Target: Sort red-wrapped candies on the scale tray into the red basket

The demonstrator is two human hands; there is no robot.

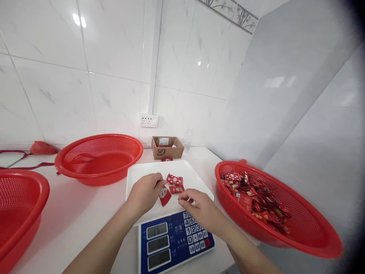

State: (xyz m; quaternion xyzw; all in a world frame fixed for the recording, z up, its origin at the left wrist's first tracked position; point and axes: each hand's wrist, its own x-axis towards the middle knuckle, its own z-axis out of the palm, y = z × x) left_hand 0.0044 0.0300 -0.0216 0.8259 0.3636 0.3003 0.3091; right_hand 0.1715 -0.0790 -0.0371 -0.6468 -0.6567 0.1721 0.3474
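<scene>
L grip, R grip: red pkts btwn.

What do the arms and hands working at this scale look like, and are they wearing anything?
They are a person's, with no machine parts or cables. The left hand and right hand are ungloved; I see no ring, though some fingers are hidden. The left forearm and right forearm show no sleeve, watch or bracelet within the picture.

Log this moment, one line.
left hand: at red printed packets; right hand: near packets; packets: on white scale tray; rightmost red oval basket: more inside
</scene>
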